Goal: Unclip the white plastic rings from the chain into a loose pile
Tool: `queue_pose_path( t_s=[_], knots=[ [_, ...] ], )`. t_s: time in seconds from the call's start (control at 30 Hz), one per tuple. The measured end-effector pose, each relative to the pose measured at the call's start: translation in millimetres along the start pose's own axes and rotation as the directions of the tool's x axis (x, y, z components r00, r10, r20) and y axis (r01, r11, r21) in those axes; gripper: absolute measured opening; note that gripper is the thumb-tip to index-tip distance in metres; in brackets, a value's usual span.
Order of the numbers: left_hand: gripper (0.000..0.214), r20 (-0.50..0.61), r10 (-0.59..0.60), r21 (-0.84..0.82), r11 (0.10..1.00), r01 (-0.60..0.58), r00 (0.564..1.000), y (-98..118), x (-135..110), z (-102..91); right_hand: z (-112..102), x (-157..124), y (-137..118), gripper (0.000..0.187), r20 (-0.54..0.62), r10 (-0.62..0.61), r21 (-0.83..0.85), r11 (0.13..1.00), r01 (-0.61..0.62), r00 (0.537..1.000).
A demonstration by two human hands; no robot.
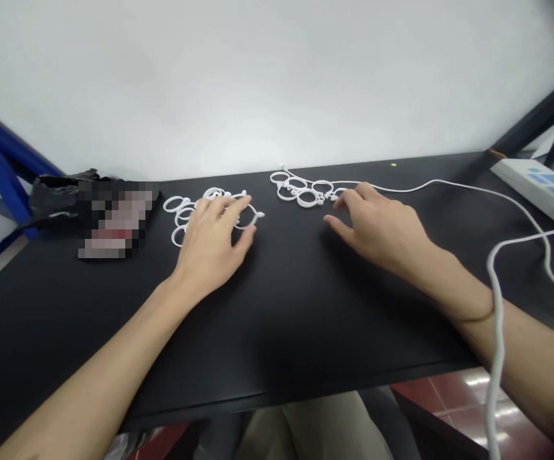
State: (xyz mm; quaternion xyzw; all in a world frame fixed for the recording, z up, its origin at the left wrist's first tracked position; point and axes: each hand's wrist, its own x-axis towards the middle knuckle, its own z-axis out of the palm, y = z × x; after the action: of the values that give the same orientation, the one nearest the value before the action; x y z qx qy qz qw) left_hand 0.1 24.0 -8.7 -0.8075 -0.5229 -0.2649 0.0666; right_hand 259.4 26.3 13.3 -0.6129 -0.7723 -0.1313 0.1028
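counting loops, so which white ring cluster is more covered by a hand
The left ring cluster: the left hand hides part of it, while the right ring cluster shows almost whole, beside the right hand.

Person's left forearm [114,358] at seven o'clock; left hand [207,246] palm down, fingers [236,211] loosely extended toward one o'clock, thumb [245,243] apart. Right forearm [463,294] at four o'clock; right hand [384,223] palm down, fingers bent, thumb toward ten.

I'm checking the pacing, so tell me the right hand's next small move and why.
Probably a pinch by the right hand on the white rings beside it: its thumb and fingers are parted, close to the rings' right end.
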Motion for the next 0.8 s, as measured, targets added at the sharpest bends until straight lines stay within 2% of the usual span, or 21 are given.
queue_pose_path(
  t_s=[0.1, 0.23, 0.33, 0.43, 0.53, 0.67, 0.8],
  knots=[
    [0.045, -0.055, -0.128, 0.129, 0.983, 0.134, 0.99, -20.8, 1.8, 2.2, 2.7, 0.5, 6.0, 0.031, 0.092, 0.001, -0.067, 0.998, 0.005, 0.996],
    [0.048, -0.068, -0.199, 0.155, 0.966, 0.207, 0.978, -36.4, 1.9, 3.7, 5.9, -1.9, -3.3, 0.021, 0.072, -0.226, 0.149, 0.965, 0.214, 0.971],
    [0.048, -0.074, -0.206, 0.149, 0.965, 0.215, 0.976, -32.5, 2.3, 1.9, 4.8, -3.6, -12.6, 0.017, 0.04, -0.404, 0.334, 0.868, 0.369, 0.914],
    [0.045, -0.071, -0.168, 0.115, 0.978, 0.175, 0.983, -20.8, 2.7, -1.2, 1.5, -4.3, -17.5, 0.018, -0.001, -0.485, 0.435, 0.787, 0.438, 0.874],
    [0.039, -0.058, -0.059, 0.056, 0.996, 0.062, 0.997, -8.1, 1.5, -3.1, -0.4, -4.1, -18.6, 0.016, -0.071, -0.467, 0.449, 0.774, 0.446, 0.882],
    [0.029, 0.022, 0.114, -0.072, 0.991, -0.112, 0.993, 7.5, -2.2, -2.5, 3.2, -4.0, -17.8, 0.017, -0.133, -0.331, 0.37, 0.858, 0.356, 0.934],
    [0.024, 0.11, 0.208, -0.197, 0.963, -0.184, 0.972, 17.3, -4.8, -1.1, 10.5, -4.5, -16.5, 0.021, -0.051, -0.308, 0.316, 0.897, 0.308, 0.95]
  ],
)
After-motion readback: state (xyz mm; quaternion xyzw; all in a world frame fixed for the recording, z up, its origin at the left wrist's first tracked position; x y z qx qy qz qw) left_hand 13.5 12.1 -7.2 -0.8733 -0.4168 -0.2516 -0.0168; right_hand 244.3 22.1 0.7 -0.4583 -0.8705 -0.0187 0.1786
